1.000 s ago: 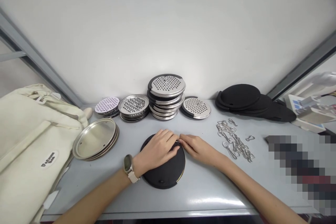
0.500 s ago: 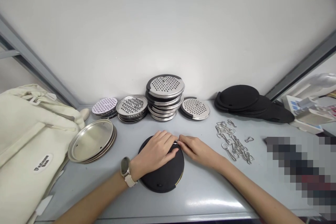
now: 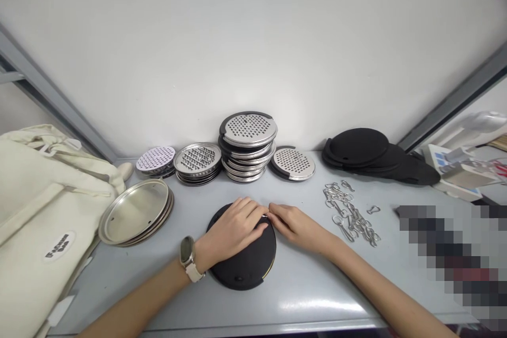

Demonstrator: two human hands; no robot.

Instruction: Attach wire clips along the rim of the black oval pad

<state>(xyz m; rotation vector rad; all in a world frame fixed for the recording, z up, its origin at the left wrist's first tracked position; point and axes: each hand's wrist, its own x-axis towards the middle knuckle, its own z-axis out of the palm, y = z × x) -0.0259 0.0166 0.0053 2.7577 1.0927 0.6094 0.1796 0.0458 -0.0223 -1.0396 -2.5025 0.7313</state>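
Note:
A round black disc [image 3: 247, 261] lies on the grey table in front of me, with a small hole near its front edge and a thin yellowish rim at its right. My left hand [image 3: 237, 229] rests across it, fingers closed at its far right edge, thumb on top. At that same edge my right hand [image 3: 291, 224] pinches a small metal clip [image 3: 264, 215], mostly hidden by the fingertips. Both hands nearly touch there. To the right lies a loose pile of metal spring clips [image 3: 352, 216], with a single clip [image 3: 373, 209] beside it.
Along the wall stand a tall stack of round graters [image 3: 249, 129], lower grater stacks [image 3: 198, 159] and one grater [image 3: 293, 163]. Metal discs [image 3: 137, 211] lie at left near a cream bag [image 3: 39, 211]. Black discs [image 3: 360, 147] are piled at back right. A blurred patch covers the right.
The view has shifted slightly, moving everything a little to the left. Both hands keep nearly the same grip at the disc's far edge.

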